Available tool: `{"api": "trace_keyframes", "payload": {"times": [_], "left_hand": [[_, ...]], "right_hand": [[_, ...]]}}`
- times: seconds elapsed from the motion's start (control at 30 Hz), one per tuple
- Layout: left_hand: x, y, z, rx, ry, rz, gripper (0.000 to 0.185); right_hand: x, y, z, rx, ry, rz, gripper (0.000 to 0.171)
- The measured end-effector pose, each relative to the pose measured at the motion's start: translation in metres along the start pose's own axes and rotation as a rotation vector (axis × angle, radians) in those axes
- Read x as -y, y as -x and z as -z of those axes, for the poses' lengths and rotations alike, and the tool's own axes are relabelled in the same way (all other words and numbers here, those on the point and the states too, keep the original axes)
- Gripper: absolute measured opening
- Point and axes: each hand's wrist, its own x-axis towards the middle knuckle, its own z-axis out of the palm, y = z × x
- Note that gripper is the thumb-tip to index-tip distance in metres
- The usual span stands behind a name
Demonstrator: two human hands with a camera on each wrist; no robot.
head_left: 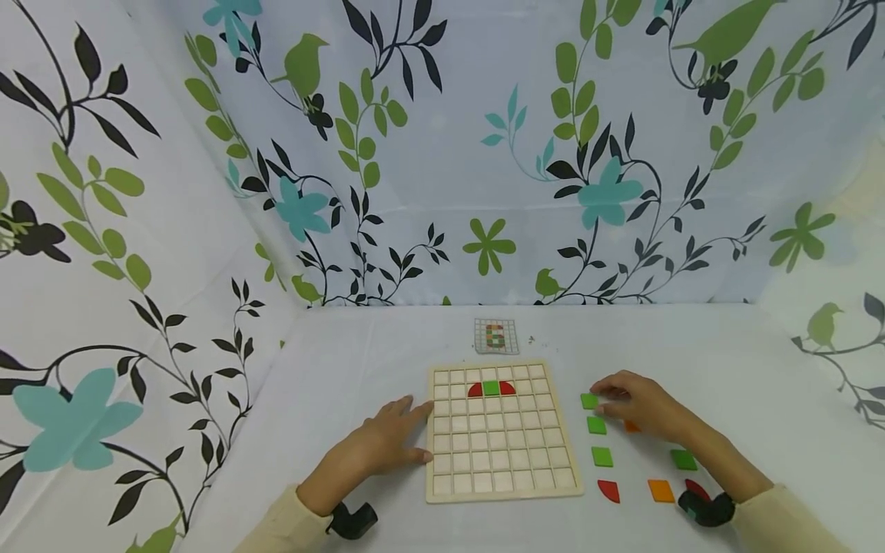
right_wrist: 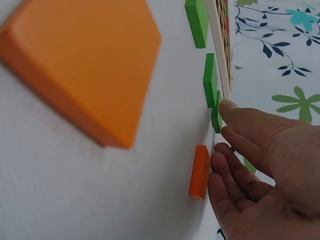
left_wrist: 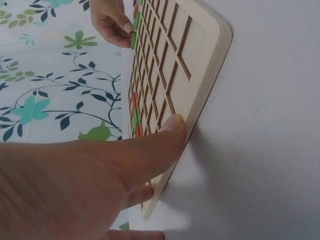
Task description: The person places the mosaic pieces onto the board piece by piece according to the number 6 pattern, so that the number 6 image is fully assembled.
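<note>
A light wooden grid board (head_left: pixel 505 496) lies on the table. In its second row a green square tile (head_left: pixel 491 388) sits between two red rounded tiles (head_left: pixel 508 388). My left hand (head_left: pixel 387 439) rests at the board's left edge, fingers spread, with the thumb on the rim in the left wrist view. Right of the board, my right hand (head_left: pixel 639 401) has thumb and forefinger at opposite edges of the farthest green square tile (head_left: pixel 588 401), pinching it. Beneath that hand an orange tile (head_left: pixel 631 425) is partly covered.
Two more green tiles (head_left: pixel 602 456) and a red rounded tile (head_left: pixel 608 491) line the board's right side. Farther right lie an orange tile (head_left: pixel 661 491), a green tile (head_left: pixel 684 459) and a partly hidden red one. Behind the board is a small printed pattern card (head_left: pixel 508 346). Patterned cloth (head_left: pixel 442 153) hangs behind.
</note>
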Motion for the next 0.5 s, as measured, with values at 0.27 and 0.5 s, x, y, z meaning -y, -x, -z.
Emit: {"api": "trace_keyframes", "payload": {"times": [0.27,0.5], "left_hand": [[-0.0008,0.0002,0.0,-0.003,-0.009,0.002,0.081],[-0.001,0.0013,0.0003,-0.005,-0.009,-0.011,0.08]], "right_hand": [[0.0006,-0.0013,-0.0036,-0.016,0.007,0.04,0.035],[0.0007,-0.0009,-0.0062,-0.04,0.017,0.044,0.028]]}}
